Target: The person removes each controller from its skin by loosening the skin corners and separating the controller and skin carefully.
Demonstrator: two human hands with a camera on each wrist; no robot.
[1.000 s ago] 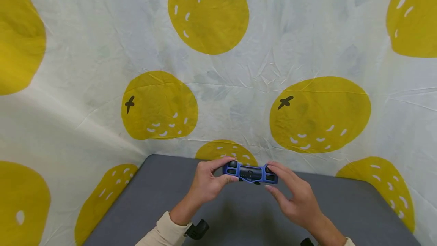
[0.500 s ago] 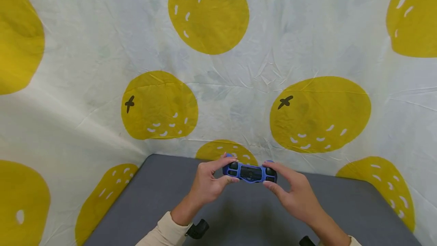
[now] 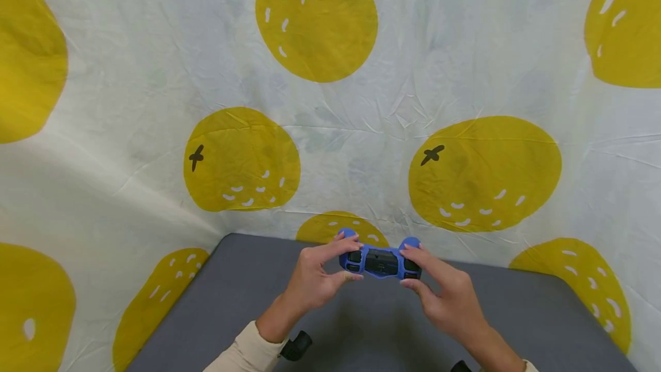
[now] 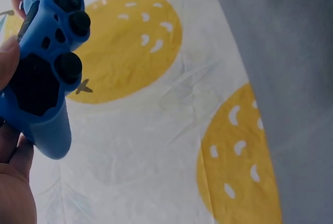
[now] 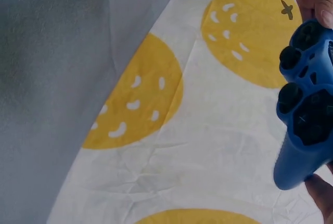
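Observation:
A game controller (image 3: 382,262) in blue with black buttons is held up in the middle of the head view, its shoulder-button edge facing the head camera. My left hand (image 3: 316,274) pinches its left end, fingers on top and thumb below. At the right end my right hand (image 3: 449,291) does the same between fingers and thumb. In the left wrist view the controller (image 4: 47,73) shows its black thumbsticks and a dark button face. The right wrist view shows the controller (image 5: 309,104) at its right edge, one blue grip pointing down.
Beneath the hands spreads a dark grey tabletop (image 3: 248,309). Behind and at the sides hangs a white cloth (image 3: 351,171) printed with large yellow fruits. A black wrist device (image 3: 296,345) sits by the left sleeve (image 3: 253,349).
The right hand's thumb has closed in on the controller's near edge. The controller has tipped, so both blue grips now show above its far side. The left hand keeps its hold.

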